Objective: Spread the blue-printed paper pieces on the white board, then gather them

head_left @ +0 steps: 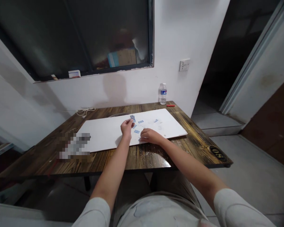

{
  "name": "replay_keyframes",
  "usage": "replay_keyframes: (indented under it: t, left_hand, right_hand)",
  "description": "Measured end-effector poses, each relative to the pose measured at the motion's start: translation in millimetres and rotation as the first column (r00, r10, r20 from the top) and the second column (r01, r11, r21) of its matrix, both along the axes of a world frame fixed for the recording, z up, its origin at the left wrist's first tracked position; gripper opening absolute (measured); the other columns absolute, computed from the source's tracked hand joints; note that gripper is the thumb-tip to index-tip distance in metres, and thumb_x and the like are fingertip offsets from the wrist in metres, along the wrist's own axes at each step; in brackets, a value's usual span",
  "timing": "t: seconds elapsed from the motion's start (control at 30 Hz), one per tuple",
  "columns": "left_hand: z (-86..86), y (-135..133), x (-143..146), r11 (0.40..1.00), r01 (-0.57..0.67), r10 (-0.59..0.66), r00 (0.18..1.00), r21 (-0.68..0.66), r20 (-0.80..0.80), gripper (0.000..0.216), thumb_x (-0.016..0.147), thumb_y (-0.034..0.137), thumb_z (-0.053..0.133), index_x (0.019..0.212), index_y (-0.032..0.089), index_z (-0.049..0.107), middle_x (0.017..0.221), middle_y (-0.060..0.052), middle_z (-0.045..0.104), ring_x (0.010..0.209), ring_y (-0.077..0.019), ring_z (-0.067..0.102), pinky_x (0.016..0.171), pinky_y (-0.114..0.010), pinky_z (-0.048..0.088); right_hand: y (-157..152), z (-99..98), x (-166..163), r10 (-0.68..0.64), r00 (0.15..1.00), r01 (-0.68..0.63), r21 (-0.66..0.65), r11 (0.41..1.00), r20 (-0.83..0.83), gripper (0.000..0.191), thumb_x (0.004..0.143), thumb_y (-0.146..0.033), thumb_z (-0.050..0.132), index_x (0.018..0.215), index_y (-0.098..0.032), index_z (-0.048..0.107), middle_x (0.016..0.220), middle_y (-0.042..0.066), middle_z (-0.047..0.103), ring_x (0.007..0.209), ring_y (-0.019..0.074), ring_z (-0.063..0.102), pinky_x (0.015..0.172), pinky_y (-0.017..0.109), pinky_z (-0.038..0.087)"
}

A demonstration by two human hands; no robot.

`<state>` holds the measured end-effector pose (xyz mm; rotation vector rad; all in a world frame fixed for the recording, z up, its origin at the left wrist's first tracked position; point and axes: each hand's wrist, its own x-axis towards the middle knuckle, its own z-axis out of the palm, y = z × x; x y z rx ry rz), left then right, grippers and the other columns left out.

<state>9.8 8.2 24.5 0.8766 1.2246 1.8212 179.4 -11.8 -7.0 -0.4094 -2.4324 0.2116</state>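
My left hand point(126, 127) is closed in a pinch on a small blue-and-dark slotted piece point(132, 117), held above a white board point(101, 132). My right hand point(150, 136) rests at the board's near edge, its fingers bent together. A bit of blue shows by those fingertips, but what they hold, if anything, is hidden. Between and beyond the hands several small blue slotted rectangles lie on the board, among them one blue rectangle point(137, 131) close to my right fingers and another blue rectangle point(140, 121) farther back. A separate blue rectangle point(156, 120) lies toward the right.
The board lies on a dark wooden table point(180, 151). At the back stand a water bottle point(163, 94) and, beside it, a red pen-like stick point(170, 106). A white cable point(85, 111) lies back left. A blurred-out item point(77, 146) covers the board's left end.
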Motion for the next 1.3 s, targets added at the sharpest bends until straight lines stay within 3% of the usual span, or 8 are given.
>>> replay_keyframes:
  t: [0.13, 0.23, 0.33, 0.53, 0.67, 1.0, 1.13, 1.3]
  left_hand:
    - [6.4, -8.7, -0.1, 0.997, 0.06, -0.062, 0.998, -0.055, -0.026, 0.026, 0.061, 0.027, 0.081, 0.078, 0.013, 0.067, 0.066, -0.002, 0.068, 0.055, -0.0107, 0.063, 0.059, -0.024, 0.052]
    - [2.6, -19.0, -4.2, 0.995, 0.063, -0.068, 0.996, -0.078, -0.063, 0.027, 0.06, 0.029, 0.081, 0.076, 0.013, 0.066, 0.062, -0.001, 0.067, 0.054, -0.0119, 0.064, 0.056, -0.023, 0.051]
    - [-4.9, -27.8, -7.4, 0.993, 0.078, -0.085, 0.993, -0.083, -0.077, 0.029, 0.058, 0.031, 0.082, 0.072, 0.013, 0.064, 0.058, -0.001, 0.065, 0.053, -0.0123, 0.064, 0.055, -0.023, 0.051]
    - [-10.6, -31.2, -6.8, 0.98, 0.185, -0.188, 0.982, -0.071, -0.038, 0.036, 0.054, 0.036, 0.085, 0.073, 0.013, 0.064, 0.06, -0.002, 0.067, 0.053, -0.0143, 0.065, 0.059, -0.028, 0.054]
    - [-9.4, -28.7, -8.7, 0.971, 0.233, -0.232, 0.972, -0.052, 0.023, 0.036, 0.057, 0.037, 0.085, 0.074, 0.014, 0.063, 0.061, -0.002, 0.067, 0.056, -0.0147, 0.066, 0.064, -0.03, 0.055]
    - [-12.0, -22.7, -15.8, 0.973, 0.23, -0.23, 0.969, 0.014, 0.085, 0.035, 0.061, 0.039, 0.083, 0.075, 0.014, 0.063, 0.064, -0.001, 0.067, 0.059, -0.0128, 0.066, 0.067, -0.029, 0.056]
    - [-13.9, -22.5, -19.1, 0.989, 0.143, -0.142, 0.99, -0.023, 0.022, 0.032, 0.06, 0.032, 0.084, 0.075, 0.013, 0.064, 0.065, -0.002, 0.068, 0.058, -0.0137, 0.066, 0.066, -0.029, 0.056]
    - [-13.1, -19.8, -26.0, 1.0, -0.019, 0.019, 0.999, 0.0, 0.026, 0.027, 0.065, 0.03, 0.08, 0.077, 0.012, 0.063, 0.065, -0.001, 0.066, 0.057, -0.0119, 0.065, 0.063, -0.027, 0.055]
  right_hand:
    - [-1.7, -1.9, 0.3, -0.243, 0.958, 0.219, -0.162, 0.962, -0.154, 0.022, 0.091, -0.035, 0.062, 0.079, -0.019, 0.069, 0.066, 0.002, 0.068, 0.061, 0.0136, 0.061, 0.062, 0.023, 0.046]
    - [-1.1, -1.9, -0.6, -0.33, 0.89, 0.216, -0.347, 0.913, -0.314, 0.026, 0.091, -0.041, 0.06, 0.081, -0.019, 0.068, 0.057, -0.002, 0.064, 0.048, 0.0107, 0.057, 0.055, 0.022, 0.044]
    - [-0.9, 3.4, -5.5, -0.378, 0.818, 0.194, -0.41, 0.891, -0.434, 0.028, 0.091, -0.044, 0.057, 0.086, -0.019, 0.068, 0.061, -0.001, 0.065, 0.047, 0.0114, 0.058, 0.053, 0.023, 0.046]
    - [-3.8, 23.4, -25.8, -0.44, 0.805, 0.416, -0.15, 0.897, -0.399, 0.019, 0.093, -0.025, 0.052, 0.095, -0.018, 0.07, 0.087, 0.008, 0.069, 0.074, 0.017, 0.064, 0.073, 0.028, 0.049]
    - [-1.4, 26.4, -41.1, -0.494, 0.823, 0.49, -0.088, 0.867, -0.282, 0.021, 0.093, -0.02, 0.051, 0.099, -0.019, 0.071, 0.092, 0.01, 0.066, 0.082, 0.0199, 0.063, 0.074, 0.029, 0.048]
    - [9.0, 9.9, -53.3, -0.396, 0.872, 0.404, -0.033, 0.914, -0.288, 0.037, 0.09, -0.011, 0.048, 0.12, -0.022, 0.066, 0.096, 0.009, 0.063, 0.084, 0.018, 0.058, 0.076, 0.029, 0.05]
    - [12.0, 4.9, -50.7, -0.39, 0.89, 0.401, -0.004, 0.916, -0.238, 0.045, 0.086, -0.005, 0.047, 0.124, -0.023, 0.065, 0.099, 0.009, 0.064, 0.088, 0.0204, 0.057, 0.08, 0.033, 0.049]
    - [12.1, 2.5, -42.5, -0.556, 0.83, 0.555, -0.025, 0.831, -0.056, 0.03, 0.089, -0.019, 0.057, 0.116, -0.022, 0.069, 0.105, 0.013, 0.067, 0.097, 0.0265, 0.053, 0.082, 0.039, 0.045]
